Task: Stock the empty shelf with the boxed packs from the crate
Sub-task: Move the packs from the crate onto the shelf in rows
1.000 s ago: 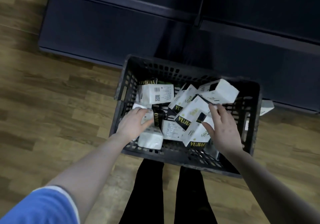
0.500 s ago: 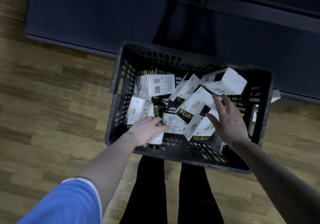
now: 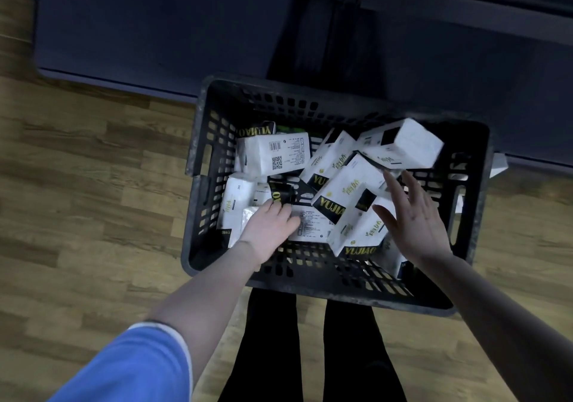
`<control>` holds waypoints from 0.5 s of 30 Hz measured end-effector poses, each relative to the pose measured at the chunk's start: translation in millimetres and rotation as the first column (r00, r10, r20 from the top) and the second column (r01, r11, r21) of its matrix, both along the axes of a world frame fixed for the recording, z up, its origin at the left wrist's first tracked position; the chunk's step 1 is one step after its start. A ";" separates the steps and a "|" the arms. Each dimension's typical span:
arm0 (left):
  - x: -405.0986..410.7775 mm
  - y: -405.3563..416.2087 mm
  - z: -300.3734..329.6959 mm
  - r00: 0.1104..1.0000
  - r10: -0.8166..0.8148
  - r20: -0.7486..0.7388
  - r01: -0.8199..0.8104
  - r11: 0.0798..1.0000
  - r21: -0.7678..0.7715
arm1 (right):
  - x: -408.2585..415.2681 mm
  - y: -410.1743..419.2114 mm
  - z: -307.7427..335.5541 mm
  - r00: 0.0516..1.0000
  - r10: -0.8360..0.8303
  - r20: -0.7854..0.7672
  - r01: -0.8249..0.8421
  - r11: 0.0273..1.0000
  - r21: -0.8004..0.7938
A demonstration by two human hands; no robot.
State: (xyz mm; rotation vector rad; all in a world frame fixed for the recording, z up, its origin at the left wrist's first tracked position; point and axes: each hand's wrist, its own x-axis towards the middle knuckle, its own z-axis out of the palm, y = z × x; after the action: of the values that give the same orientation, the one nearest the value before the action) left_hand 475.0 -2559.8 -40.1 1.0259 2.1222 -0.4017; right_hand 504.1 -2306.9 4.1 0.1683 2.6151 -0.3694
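Wood-grain floor fills the lower view; a dark shelf unit runs across the top, its lowest shelf showing no stock. Between the unit and the person's legs stands a black slotted crate, holding a loose heap of white boxed packs with black-and-yellow ends, lying at mixed angles.

Left hand: reaches into the crate's near-left part, fingers curled down over a pack beneath it. Whether the fingers have closed on that pack or only rest on it cannot be told, since the palm hides the contact.

Right hand: open, fingers spread and straight, hovering over the right of the heap and holding nothing. Its fingertips lie just below a tilted pack that sits highest, propped on others near the far-right corner; whether they touch it is unclear.

Key relation: the nearest free pack lies directly left of the right hand, its long axis running diagonally from near-left to far-right, roughly in line with the spread fingers. The right hand is therefore the nearer one and is probably best placed to close across that pack's short sides.

Judged stage: early, both hands selecting packs, none yet lifted clear of the crate. One small white item lies outside the crate's right wall.
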 end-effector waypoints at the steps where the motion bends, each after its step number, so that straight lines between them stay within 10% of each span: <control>1: 0.2 5.9 -2.7 1.000 -0.011 -0.011 0.011 1.000 -0.029 | 1.2 2.1 -1.6 1.000 -0.006 0.008 0.006 1.000 0.002; 10: 10.2 53.7 -31.4 0.971 -0.235 -0.035 0.181 0.829 -0.529 | 5.7 10.0 -12.2 0.999 -0.040 0.038 0.039 0.999 0.008; 15: 2.2 52.3 -37.8 0.975 -0.217 -0.042 0.169 0.853 -0.494 | 3.7 8.5 -13.2 0.997 -0.040 0.066 0.039 0.999 0.017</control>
State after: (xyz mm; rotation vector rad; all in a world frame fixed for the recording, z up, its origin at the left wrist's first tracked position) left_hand 477.2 -2507.5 -77.9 0.9289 1.8539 -1.0498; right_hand 507.8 -2298.3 -9.0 0.2333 2.5524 -0.3511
